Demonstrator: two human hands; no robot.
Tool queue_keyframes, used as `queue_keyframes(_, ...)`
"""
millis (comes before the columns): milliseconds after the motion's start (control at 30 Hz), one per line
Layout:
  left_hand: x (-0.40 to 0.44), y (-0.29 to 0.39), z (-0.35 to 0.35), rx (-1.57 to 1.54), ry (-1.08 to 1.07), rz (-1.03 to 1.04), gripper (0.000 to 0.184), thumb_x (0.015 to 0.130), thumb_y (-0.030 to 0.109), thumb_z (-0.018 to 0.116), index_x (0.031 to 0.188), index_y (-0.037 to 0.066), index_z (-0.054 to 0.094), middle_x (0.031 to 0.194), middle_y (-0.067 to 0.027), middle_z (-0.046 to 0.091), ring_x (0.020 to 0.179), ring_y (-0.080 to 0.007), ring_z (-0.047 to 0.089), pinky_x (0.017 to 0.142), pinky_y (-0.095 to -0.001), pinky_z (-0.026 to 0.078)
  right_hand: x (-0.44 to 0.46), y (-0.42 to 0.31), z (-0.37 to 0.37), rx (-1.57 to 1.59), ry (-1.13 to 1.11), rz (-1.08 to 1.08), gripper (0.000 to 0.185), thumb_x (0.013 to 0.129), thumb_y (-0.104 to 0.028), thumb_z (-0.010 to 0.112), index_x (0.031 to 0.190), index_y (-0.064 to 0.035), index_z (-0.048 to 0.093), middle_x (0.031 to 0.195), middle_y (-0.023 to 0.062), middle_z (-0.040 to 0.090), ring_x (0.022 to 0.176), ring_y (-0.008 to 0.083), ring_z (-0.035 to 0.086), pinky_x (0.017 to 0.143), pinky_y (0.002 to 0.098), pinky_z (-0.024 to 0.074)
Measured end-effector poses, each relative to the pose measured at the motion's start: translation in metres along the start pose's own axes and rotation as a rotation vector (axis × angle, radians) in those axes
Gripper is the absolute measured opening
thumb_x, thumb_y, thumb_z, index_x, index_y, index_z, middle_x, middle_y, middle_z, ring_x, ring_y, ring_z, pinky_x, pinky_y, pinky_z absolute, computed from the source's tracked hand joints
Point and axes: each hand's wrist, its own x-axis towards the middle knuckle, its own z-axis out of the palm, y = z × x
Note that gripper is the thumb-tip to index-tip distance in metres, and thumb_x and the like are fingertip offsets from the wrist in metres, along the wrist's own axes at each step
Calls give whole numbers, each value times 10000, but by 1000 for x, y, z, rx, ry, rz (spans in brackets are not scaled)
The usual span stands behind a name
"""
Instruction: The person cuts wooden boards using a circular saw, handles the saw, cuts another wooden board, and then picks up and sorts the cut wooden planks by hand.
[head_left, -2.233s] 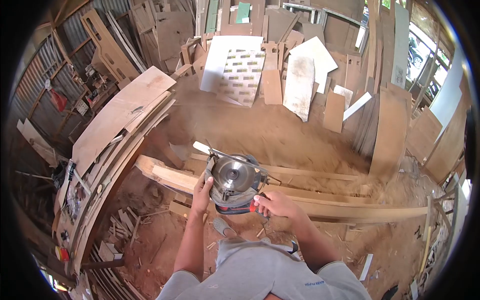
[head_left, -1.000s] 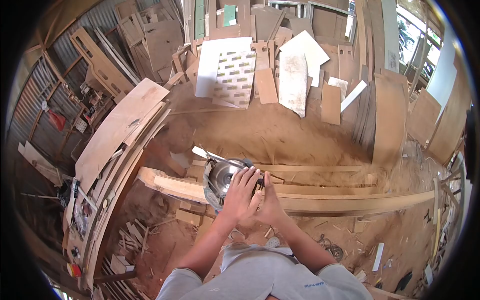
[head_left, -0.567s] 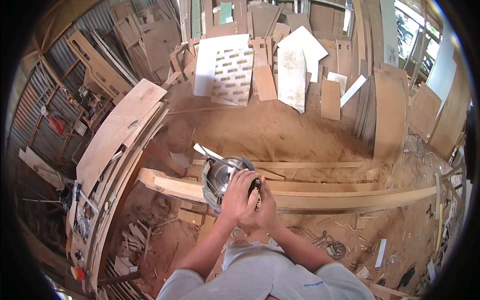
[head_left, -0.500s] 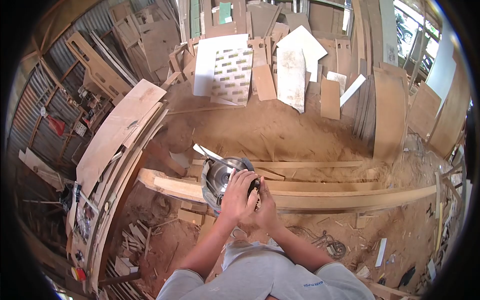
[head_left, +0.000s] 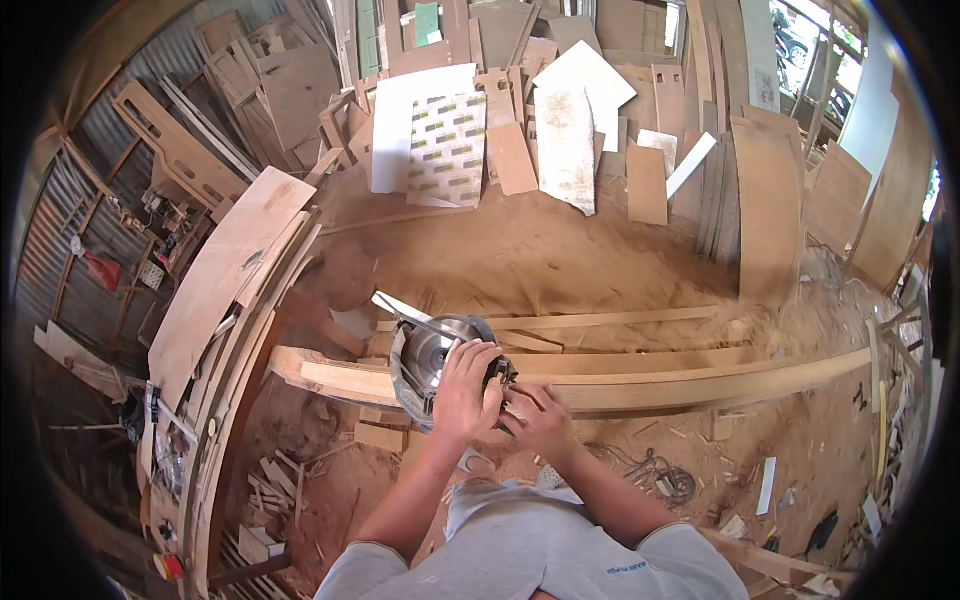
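A circular saw with its round metal blade facing up rests on a long wooden beam that runs across in front of me. My left hand lies over the right part of the saw, its fingers reaching the blade's edge and the dark parts beside it. Just to the right, my right hand has its fingers bent at the saw's near right side, touching dark parts there. What its fingertips hold is too small to make out.
Stacked boards stand along the left. White panels and brown boards lean at the back. Wood scraps and a coiled cable lie on the dirt floor near the beam.
My right hand has shifted from an upright, straight-fingered pose against my left hand to bent fingers lower at the saw's side. Earlier it held a red-and-black part. The view has shifted slightly.
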Motion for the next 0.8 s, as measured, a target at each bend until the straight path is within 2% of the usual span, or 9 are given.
queue_keyframes(167,0,1,0,1,6,15,439,854,113,566,1257,-19,678,1310,-224,660,1304,-454,562,1219,-584,357,-5,1,5,-20,27,-13,343,797,-130,860,1115,-64,747,1100,70,722,985,276,696,863,411,591)
queue_keyframes(400,-2,-5,2,4,-1,19,433,838,104,574,1237,-20,685,1303,-225,661,1301,-440,564,1221,-596,361,-6,-1,3,-9,-7,11,293,813,-104,840,1086,-34,758,1053,91,731,958,284,694,859,419,587)
queue_keyframes(500,-2,-7,1,-2,-9,9,433,835,98,566,1236,-14,688,1306,-221,659,1308,-433,560,1231,-594,350,-9,-3,11,32,36,97,201,863,-163,813,995,-22,758,907,115,723,818,314,687,751,413,569)
queue_keyframes(600,-2,-6,0,-33,-9,25,453,832,93,562,1258,-13,674,1303,-221,653,1319,-435,550,1247,-610,320,-18,-14,25,204,-177,767,276,1011,-254,732,920,7,731,791,87,693,688,179,628,641,349,515)
queue_keyframes(700,-4,-9,1,-46,-4,67,471,836,99,558,1279,-25,659,1302,-229,645,1318,-445,549,1248,-628,309,-15,-14,39,959,-24,1193,437,1124,-345,585,870,-11,706,741,31,644,651,110,567,588,303,458)
queue_keyframes(733,-4,-9,-1,-47,-21,71,485,846,107,553,1302,-34,643,1325,-237,629,1337,-450,536,1253,-636,293,-5,-22,27,953,-84,1252,468,1157,-355,518,897,-21,720,769,-2,630,659,93,572,584,279,456)
queue_keyframes(800,-6,-11,-1,-57,-28,85,498,853,113,551,1320,-37,632,1345,-240,618,1358,-449,521,1263,-630,276,-5,-26,34,959,-13,1175,456,1153,-351,523,916,-20,727,768,3,634,659,88,568,585,275,455)
